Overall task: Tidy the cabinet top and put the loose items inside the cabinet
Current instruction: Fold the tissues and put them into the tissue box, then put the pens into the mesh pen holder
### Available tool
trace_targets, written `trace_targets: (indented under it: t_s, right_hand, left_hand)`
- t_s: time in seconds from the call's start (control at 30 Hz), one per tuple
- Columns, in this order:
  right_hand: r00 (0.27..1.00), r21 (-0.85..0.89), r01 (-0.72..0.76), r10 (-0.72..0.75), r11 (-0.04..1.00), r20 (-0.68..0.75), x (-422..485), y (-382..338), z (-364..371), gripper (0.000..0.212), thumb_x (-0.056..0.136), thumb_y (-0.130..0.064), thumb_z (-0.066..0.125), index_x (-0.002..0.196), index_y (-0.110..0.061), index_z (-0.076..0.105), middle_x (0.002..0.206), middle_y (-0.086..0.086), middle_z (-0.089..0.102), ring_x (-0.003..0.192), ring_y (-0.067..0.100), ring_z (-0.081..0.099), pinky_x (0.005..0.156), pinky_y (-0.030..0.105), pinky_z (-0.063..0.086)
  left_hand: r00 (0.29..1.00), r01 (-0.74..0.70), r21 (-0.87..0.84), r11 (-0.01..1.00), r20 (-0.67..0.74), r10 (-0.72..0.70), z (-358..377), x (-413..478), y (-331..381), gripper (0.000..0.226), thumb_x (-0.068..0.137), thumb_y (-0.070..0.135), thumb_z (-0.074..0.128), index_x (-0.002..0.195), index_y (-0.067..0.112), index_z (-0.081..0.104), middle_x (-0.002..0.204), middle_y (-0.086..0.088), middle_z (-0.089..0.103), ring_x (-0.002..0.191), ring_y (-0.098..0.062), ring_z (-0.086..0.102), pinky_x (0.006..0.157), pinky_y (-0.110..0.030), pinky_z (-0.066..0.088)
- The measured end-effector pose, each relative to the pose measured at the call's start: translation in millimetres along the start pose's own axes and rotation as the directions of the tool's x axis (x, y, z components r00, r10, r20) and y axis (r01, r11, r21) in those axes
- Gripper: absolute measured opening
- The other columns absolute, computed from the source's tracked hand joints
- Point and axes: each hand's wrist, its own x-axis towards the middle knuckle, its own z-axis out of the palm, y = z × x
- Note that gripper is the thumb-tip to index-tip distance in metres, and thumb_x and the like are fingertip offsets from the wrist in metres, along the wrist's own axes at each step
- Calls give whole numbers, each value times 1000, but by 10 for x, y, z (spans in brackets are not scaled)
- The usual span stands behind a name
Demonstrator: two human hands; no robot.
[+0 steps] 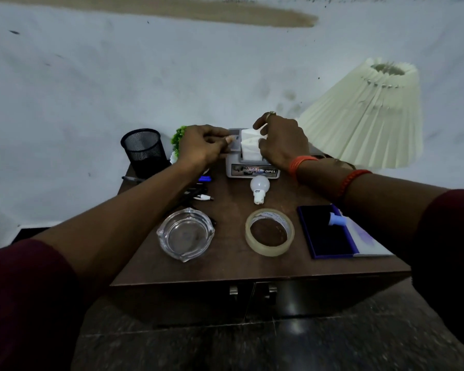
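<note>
Nearest you, the dark brown wooden cabinet (225, 266) shows both front doors closed. On its top lie, front to back, a clear glass ashtray (185, 234), a ring of translucent packing tape (269, 232), an open blue stamp pad (324, 236), a white light bulb (259, 187) and a few loose pens (198, 195). At the back, by the wall, stands the grey plastic tissue holder (252, 171) with its stack of white folded tissues (249, 149). Judge the tissues soft, light and easily crumpled, the holder stiff and light: lift it by its side walls, not by the paper. Both your arms reach forward. Your right hand (281, 143) curls its fingers around the tissues from the right. Your left hand (202, 145) draws thumb and fingertips together at the holder's left rim; whether they pinch anything cannot be told. A cream pleated lampshade (367, 116) stands just beside your right hand.
</note>
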Motion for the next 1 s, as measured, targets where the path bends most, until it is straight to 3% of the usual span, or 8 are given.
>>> trace_targets:
  t_s: [0.13,0.33,0.4,0.53,0.63,0.73,0.8,1.0]
  right_hand:
    - [1000,86,21,-20,996,-13,-200,-175,62,31,80,-15,56,108,-26,62,98,-6,70,97,20,63,81,32,51]
    - [993,181,2,-25,983,120,-559,-448,313,21,77,-21,56,95,-23,67,88,3,73,91,25,67,83,35,54]
    - [983,193,-18,-18,981,184,-643,-531,392,13,75,-22,60,86,-27,65,83,0,72,89,23,69,83,35,55]
    - [953,207,-99,33,973,302,-731,-632,559,7,73,-21,67,75,-28,67,83,-3,73,88,19,70,86,34,56]
    - [926,208,-135,48,969,375,-786,-698,620,5,65,-27,68,70,-27,66,85,0,73,90,21,69,88,36,56]
    - [903,191,-148,54,970,426,-833,-725,633,20,54,-42,61,68,-28,64,88,3,74,91,22,70,88,37,56]
    - [896,164,-145,59,976,440,-837,-715,654,8,63,-34,67,64,-29,62,90,3,74,92,23,69,88,37,56]
    - [877,109,-128,62,986,476,-794,-614,725,22,70,-12,68,59,-31,61,90,2,75,93,23,70,89,36,56]
  left_hand:
    - [999,23,28,999,-24,-23,-274,-120,1,26,86,7,70,108,-6,66,83,-18,68,64,-16,66,64,-23,61]
    - [999,43,169,985,-37,-38,-746,-378,-102,27,86,12,71,108,-4,68,90,-21,69,80,-25,68,76,-36,59]
    - [999,40,243,969,-45,-30,-889,-439,-173,26,84,15,73,106,1,70,88,-16,71,75,-21,68,68,-26,59]
    - [1000,-4,504,864,-5,7,-1125,-487,-361,22,78,28,79,97,18,77,87,3,73,83,-9,68,68,-14,48]
    - [997,-43,620,783,72,-3,-1215,-529,-451,24,77,26,79,99,16,76,92,3,72,86,-7,64,75,-14,41]
    - [988,-89,706,703,150,-25,-1262,-539,-529,30,77,24,78,106,17,74,108,1,73,100,-13,66,84,-17,41]
    - [983,-105,733,672,180,-43,-1274,-510,-569,39,77,27,78,114,18,71,115,-1,71,108,-18,65,90,-21,45]
    - [954,-201,767,610,295,-56,-1222,-390,-627,65,74,37,80,132,19,58,132,-6,63,124,-24,57,104,-36,47]
